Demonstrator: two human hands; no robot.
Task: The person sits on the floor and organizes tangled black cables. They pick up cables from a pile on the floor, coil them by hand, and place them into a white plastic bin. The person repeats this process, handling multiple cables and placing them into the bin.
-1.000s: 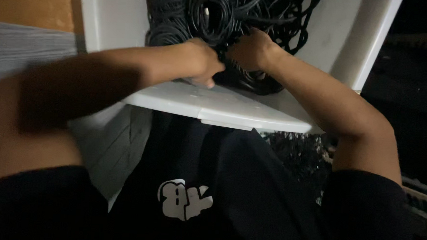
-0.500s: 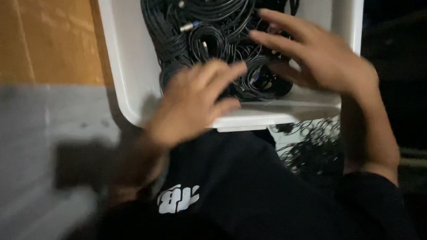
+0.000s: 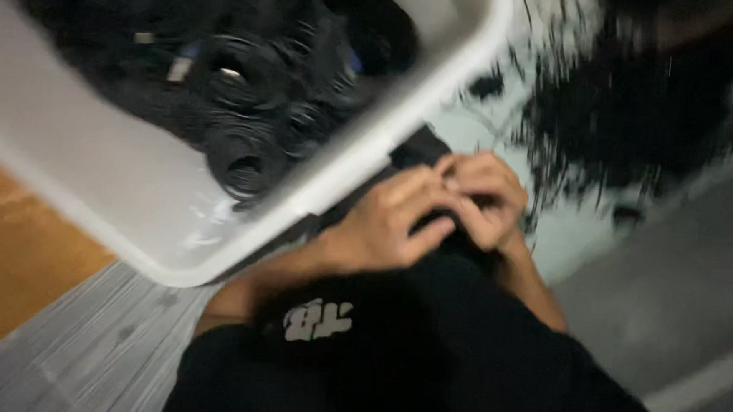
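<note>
Black cable (image 3: 432, 226), or something like it, pinched between both hands over the lap, just below the bin's near rim. Too blurry and too dark to make out what kind exactly. Left hand (image 3: 391, 224) curled over with fingers folded inward, right hand (image 3: 484, 200) bunched tight against it, knuckles touching. Both closed down narrow on that dark bit; cannot tell how much of it sits inside the grip.

Judging by the coils in the bin, probably light, floppy and springy, rubbery jacket so not slippery, wants to unwind if let loose. Best held across the whole bundle of loops, not by a single strand or the plug end.

White plastic bin (image 3: 360, 168) tilted up-left, stuffed with coiled black cables (image 3: 244, 154), a few metal plugs showing. More dark tangle (image 3: 630, 119) heaped upper right on the floor. Orange wood panel (image 3: 13, 254) at left, black trousers (image 3: 425, 360) below.
</note>
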